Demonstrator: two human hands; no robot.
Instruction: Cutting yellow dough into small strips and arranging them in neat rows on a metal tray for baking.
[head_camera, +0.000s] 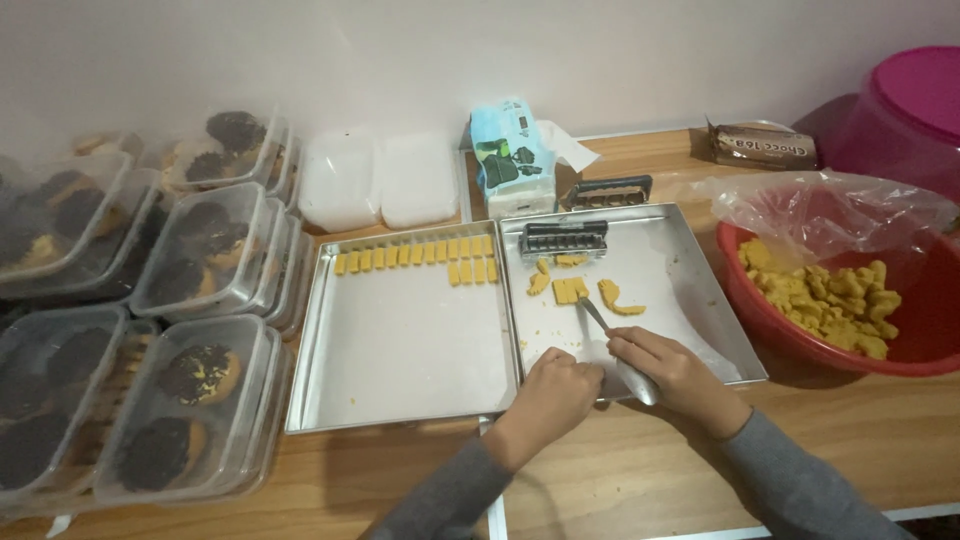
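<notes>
Wooden worktop (640, 470) with two metal baking trays side by side. The left tray (400, 350) has rows of small yellow dough pieces (420, 255) along its far edge. On the right tray (690, 300) the right hand (675, 370) has its fingers wrapped around a metal spoon (615, 345), whose tip touches a cut dough block (568, 290). The left hand (550, 395) is curled into a loose fist on the tray's near edge, holding nothing I can see.

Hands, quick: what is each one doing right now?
Left hand: closed in a fist, resting on the right tray; holding nothing visible.
Right hand: closed on a metal spatula.
</notes>
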